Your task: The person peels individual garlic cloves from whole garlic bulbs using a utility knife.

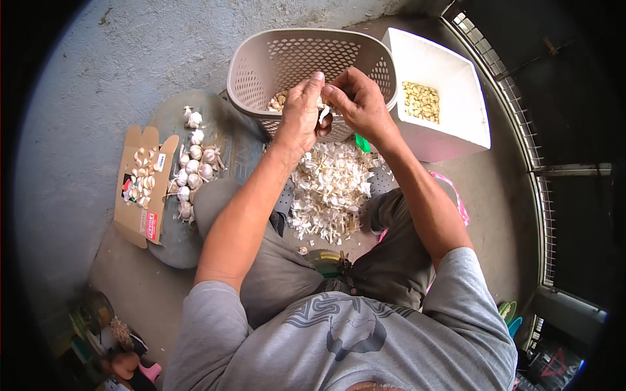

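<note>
My left hand is closed around a piece of garlic, its white skin showing between the two hands. Close beside it, my right hand has thumb and fingers pinched together at the garlic; what lies between those fingertips is too small to make out. Both hands are over the near rim of a grey-brown perforated plastic basket. Inside the basket, garlic cloves show partly behind my left hand. Below the hands, a heap of white garlic skins covers the floor between my feet.
To the right stands a white foam box with pale cloves inside. On the left, a round grey-blue surface bears whole garlic bulbs and an open cardboard box with cloves. A rough wall rises behind.
</note>
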### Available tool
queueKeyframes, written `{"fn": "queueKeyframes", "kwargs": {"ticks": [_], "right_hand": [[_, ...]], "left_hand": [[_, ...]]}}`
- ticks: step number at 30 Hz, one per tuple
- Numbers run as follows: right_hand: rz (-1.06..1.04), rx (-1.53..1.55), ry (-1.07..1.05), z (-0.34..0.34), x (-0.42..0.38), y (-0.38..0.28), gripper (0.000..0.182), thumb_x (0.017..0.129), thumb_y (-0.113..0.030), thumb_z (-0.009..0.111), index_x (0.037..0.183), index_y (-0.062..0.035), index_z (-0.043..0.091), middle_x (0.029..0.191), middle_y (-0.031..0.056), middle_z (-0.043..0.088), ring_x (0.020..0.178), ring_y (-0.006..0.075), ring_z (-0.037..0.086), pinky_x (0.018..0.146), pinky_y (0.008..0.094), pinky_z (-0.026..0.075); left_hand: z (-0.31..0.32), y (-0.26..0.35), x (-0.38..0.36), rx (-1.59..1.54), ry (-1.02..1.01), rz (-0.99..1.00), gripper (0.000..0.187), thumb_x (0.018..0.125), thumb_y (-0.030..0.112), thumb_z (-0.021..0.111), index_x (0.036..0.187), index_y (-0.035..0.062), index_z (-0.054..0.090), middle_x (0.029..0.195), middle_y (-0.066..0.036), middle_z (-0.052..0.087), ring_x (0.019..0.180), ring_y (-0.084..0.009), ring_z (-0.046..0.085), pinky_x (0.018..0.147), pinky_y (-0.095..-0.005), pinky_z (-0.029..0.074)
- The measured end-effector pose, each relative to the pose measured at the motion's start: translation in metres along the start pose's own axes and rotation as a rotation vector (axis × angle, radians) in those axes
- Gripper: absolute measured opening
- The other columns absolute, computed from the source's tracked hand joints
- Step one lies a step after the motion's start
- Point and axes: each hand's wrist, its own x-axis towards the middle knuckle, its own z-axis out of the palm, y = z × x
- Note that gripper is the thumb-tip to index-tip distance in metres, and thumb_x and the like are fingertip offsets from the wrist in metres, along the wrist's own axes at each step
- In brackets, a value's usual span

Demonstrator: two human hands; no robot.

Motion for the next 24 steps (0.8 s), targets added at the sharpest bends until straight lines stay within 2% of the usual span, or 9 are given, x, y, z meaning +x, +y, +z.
{"fn": "queueKeyframes", "kwargs": {"ticks": [7, 10, 11, 14, 15, 16, 18, 21, 24], "right_hand": [[0.134, 0.205, 0.027, -0.014, 0.004, -0.012, 0.019, 0.101, -0.017, 0.066, 0.100, 0.0008, 0.060, 0.079, 0.0039, 0.067, 0.069, 0.0096, 0.062, 0.061, 0.0256, 0.052], [0.253, 0.386, -0.048, -0.025, 0.008, -0.004, 0.022, 0.103, -0.021, 0.065, 0.102, 0.0001, 0.058, 0.075, -0.0003, 0.060, 0.053, 0.0020, 0.047, 0.043, 0.0208, 0.033], [0.270, 0.362, -0.101, -0.030, 0.008, -0.002, 0.027, 0.103, -0.025, 0.064, 0.104, 0.0013, 0.058, 0.076, 0.0006, 0.061, 0.057, 0.0033, 0.050, 0.047, 0.0218, 0.038], [-0.025, 0.028, -0.004, -0.025, 0.009, -0.001, 0.035, 0.099, -0.029, 0.070, 0.104, 0.0044, 0.061, 0.084, 0.0085, 0.068, 0.075, 0.0163, 0.064, 0.066, 0.0331, 0.053], [-0.072, -0.071, -0.060, -0.024, 0.003, -0.012, 0.039, 0.098, -0.032, 0.071, 0.105, 0.0047, 0.061, 0.086, 0.0138, 0.069, 0.075, 0.0226, 0.065, 0.068, 0.0375, 0.054], [-0.035, -0.300, -0.134, -0.026, -0.002, -0.033, 0.036, 0.096, -0.030, 0.073, 0.103, 0.0036, 0.061, 0.083, 0.0160, 0.068, 0.072, 0.0246, 0.065, 0.068, 0.0374, 0.054], [-0.138, -0.344, -0.102, -0.020, -0.005, -0.033, 0.035, 0.094, -0.026, 0.074, 0.100, 0.0045, 0.059, 0.078, 0.0165, 0.066, 0.067, 0.0262, 0.064, 0.064, 0.0374, 0.053], [-0.117, -0.281, -0.090, -0.023, -0.005, -0.029, 0.030, 0.095, -0.022, 0.073, 0.098, 0.0035, 0.058, 0.076, 0.0127, 0.068, 0.065, 0.0220, 0.064, 0.060, 0.0357, 0.051], [0.209, 0.185, -0.186, -0.035, 0.003, -0.021, 0.023, 0.098, -0.019, 0.070, 0.098, 0.0018, 0.059, 0.078, 0.0090, 0.069, 0.067, 0.0164, 0.065, 0.058, 0.0336, 0.051]], "left_hand": [[0.001, 0.005, 0.005, 0.053, -0.129, 0.110, 0.040, 0.101, 0.050, 0.061, 0.099, 0.0099, 0.060, 0.074, 0.000, 0.059, 0.048, -0.0080, 0.053, 0.038, -0.0229, 0.042], [0.002, 0.006, 0.006, 0.074, -0.150, 0.109, 0.038, 0.101, 0.045, 0.064, 0.101, 0.0072, 0.060, 0.080, -0.001, 0.060, 0.049, -0.0078, 0.054, 0.039, -0.0225, 0.044], [0.002, 0.006, 0.006, 0.087, -0.132, 0.101, 0.039, 0.101, 0.044, 0.063, 0.100, 0.0060, 0.059, 0.079, -0.002, 0.060, 0.048, -0.0077, 0.054, 0.038, -0.0224, 0.044], [0.000, 0.004, 0.008, 0.062, -0.058, 0.068, 0.039, 0.100, 0.043, 0.065, 0.100, 0.0043, 0.058, 0.077, -0.004, 0.059, 0.048, -0.0091, 0.055, 0.038, -0.0229, 0.045], [-0.002, 0.004, 0.008, 0.040, -0.027, 0.057, 0.039, 0.100, 0.042, 0.066, 0.101, 0.0041, 0.057, 0.076, -0.004, 0.060, 0.048, -0.0099, 0.056, 0.038, -0.0232, 0.046], [-0.001, 0.005, 0.007, 0.055, -0.028, 0.069, 0.038, 0.100, 0.042, 0.066, 0.102, 0.0048, 0.058, 0.077, -0.004, 0.061, 0.049, -0.0105, 0.057, 0.038, -0.0240, 0.046], [0.001, 0.004, 0.005, 0.089, -0.038, 0.086, 0.035, 0.099, 0.041, 0.067, 0.104, 0.0063, 0.060, 0.077, -0.003, 0.063, 0.050, -0.0118, 0.059, 0.040, -0.0256, 0.047], [0.001, -0.001, 0.008, 0.140, -0.067, 0.106, 0.037, 0.099, 0.045, 0.065, 0.100, 0.0079, 0.063, 0.076, -0.002, 0.065, 0.053, -0.0106, 0.059, 0.040, -0.0247, 0.046], [0.004, -0.004, 0.013, 0.202, -0.042, 0.224, 0.039, 0.101, 0.046, 0.063, 0.092, 0.0078, 0.062, 0.074, 0.000, 0.060, 0.054, -0.0077, 0.054, 0.042, -0.0241, 0.044]]}}
